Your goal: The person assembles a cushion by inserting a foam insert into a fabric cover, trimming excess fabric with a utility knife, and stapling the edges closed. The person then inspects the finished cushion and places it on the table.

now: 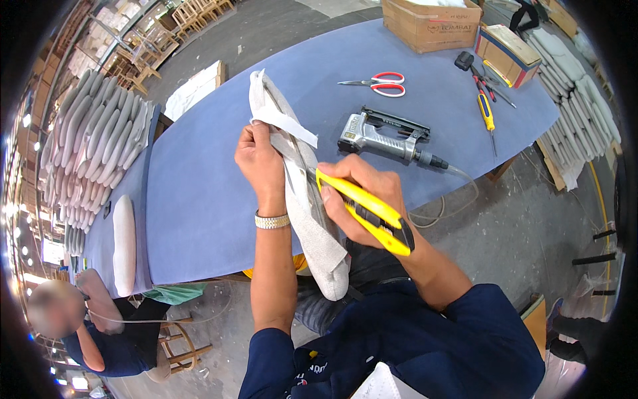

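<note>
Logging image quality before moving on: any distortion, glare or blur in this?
Head view: the blue table bows at its edges, corners black; head view: lights glare at far left; head view: the seated person's head is blurred, the yellow-handled tool fairly crisp.

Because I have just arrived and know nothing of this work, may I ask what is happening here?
A person holds a long grey padded piece slantwise, partly over the blue table. The left hand grips its far half beside a white strip. The right hand holds a yellow-and-black hand tool, its tip at the piece. A silver staple gun and red-and-white-handled scissors lie on the table. Another person sits at the lower left.
</note>
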Motion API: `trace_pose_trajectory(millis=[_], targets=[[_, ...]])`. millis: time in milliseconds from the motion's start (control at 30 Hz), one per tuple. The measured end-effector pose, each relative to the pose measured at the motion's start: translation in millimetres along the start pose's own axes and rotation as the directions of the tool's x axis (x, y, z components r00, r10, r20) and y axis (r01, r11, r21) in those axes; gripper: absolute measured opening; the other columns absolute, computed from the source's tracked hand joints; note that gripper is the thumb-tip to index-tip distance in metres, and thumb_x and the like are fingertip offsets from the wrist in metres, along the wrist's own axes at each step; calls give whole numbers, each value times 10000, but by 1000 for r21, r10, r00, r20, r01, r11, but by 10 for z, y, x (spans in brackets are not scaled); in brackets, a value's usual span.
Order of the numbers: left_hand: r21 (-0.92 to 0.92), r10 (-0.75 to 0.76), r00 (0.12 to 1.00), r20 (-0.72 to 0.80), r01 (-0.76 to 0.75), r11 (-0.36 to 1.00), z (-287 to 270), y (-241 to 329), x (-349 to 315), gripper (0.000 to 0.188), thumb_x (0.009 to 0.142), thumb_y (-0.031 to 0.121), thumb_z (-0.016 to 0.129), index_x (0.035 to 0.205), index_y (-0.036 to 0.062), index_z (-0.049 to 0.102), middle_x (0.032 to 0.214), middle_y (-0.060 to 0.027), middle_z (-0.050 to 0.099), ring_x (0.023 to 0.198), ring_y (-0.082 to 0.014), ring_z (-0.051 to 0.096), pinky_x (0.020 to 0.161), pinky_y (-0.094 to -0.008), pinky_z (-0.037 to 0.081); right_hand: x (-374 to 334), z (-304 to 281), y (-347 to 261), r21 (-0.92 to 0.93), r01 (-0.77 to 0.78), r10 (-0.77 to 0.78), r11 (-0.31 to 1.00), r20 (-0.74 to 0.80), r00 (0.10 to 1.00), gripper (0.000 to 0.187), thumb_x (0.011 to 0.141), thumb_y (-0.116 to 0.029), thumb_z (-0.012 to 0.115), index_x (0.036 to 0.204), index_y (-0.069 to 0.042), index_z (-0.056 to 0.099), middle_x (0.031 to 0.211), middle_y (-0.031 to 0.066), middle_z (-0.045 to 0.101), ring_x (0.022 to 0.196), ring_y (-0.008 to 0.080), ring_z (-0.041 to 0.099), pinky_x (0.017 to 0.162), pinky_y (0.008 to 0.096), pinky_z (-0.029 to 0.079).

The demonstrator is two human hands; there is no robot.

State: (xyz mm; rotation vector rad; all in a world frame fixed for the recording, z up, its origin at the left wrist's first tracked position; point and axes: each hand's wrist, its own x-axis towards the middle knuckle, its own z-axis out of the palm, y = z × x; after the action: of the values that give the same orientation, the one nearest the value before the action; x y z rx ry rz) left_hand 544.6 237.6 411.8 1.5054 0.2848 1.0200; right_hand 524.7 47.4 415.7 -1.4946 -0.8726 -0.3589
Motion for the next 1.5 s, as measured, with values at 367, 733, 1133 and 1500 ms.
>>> trace_pose_trajectory(millis=[367, 733, 1133, 1500], targets=[[295, 367, 819, 441, -519, 802, -303, 812, -411, 229, 912, 44, 689, 1135, -7, 681, 973, -102, 724, 613, -99, 600, 569, -260, 481, -54, -69, 29, 91, -58, 59, 994, -15, 998, 166, 854, -25, 715, 999, -44, 639, 772, 112, 704, 654, 227, 742, 561, 286, 538], [334, -279, 935, 221, 196, 922, -1062, 594, -954, 215, 1045, 171, 603, 1113, -12, 692, 861, -29, 695, 752, -79, 598, 678, -236, 479, -247, 175, 224, 484, -204, 234, 851, -2, 972, 234, 924, -72, 679, 1135, 13, 626, 949, 101, 700, 747, 127, 661, 686, 253, 533], [-110, -281, 930, 235, 313, 943, -711, -89, -639, 516, 1036, 124, 567, 1500, -34, 409, 1543, -196, 453, 1403, -241, 472, 1162, -380, 375, 216, 1033, 920, 875, -299, 685, 381, -50, 727, 307, 1087, -335, 538, 1301, -116, 527, 685, -23, 546, 564, 48, 501, 503, 183, 396], [153, -97, 991, 97, 81, 985, -911, -228, -101, 481, 1073, 272, 444, 1402, -73, 514, 1224, -170, 670, 1074, -199, 637, 937, -324, 499, 798, 1632, 883, 680, -341, 464, 649, 1, 886, 406, 1064, -357, 573, 1356, -84, 507, 1050, 41, 555, 917, 96, 530, 809, 247, 471]])
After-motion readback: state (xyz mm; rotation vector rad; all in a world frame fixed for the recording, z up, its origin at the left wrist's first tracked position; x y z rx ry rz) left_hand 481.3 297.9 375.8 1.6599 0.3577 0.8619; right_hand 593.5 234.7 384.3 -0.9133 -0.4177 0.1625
